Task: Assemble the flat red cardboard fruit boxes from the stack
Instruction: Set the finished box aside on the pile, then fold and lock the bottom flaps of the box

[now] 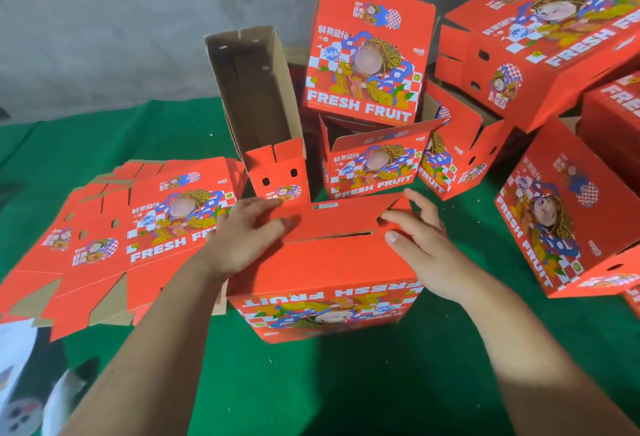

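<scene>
The box in hand stands on the green cloth just right of the flat stack. Both grips wide: left hand and right hand press its 2 matte corrugated flaps; best to push evenly until the tabs lock.

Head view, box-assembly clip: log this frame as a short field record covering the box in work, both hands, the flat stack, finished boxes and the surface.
box in work: red box standing on the green surface, print upside down to the camera, top flaps being folded
left hand: left hand fingers flat, pressing a top flap
right hand: right hand fingers straight, on the flap's right end
flat stack: flat boxes at left, fanned
assembled boxes: assembled boxes behind and at right
</scene>
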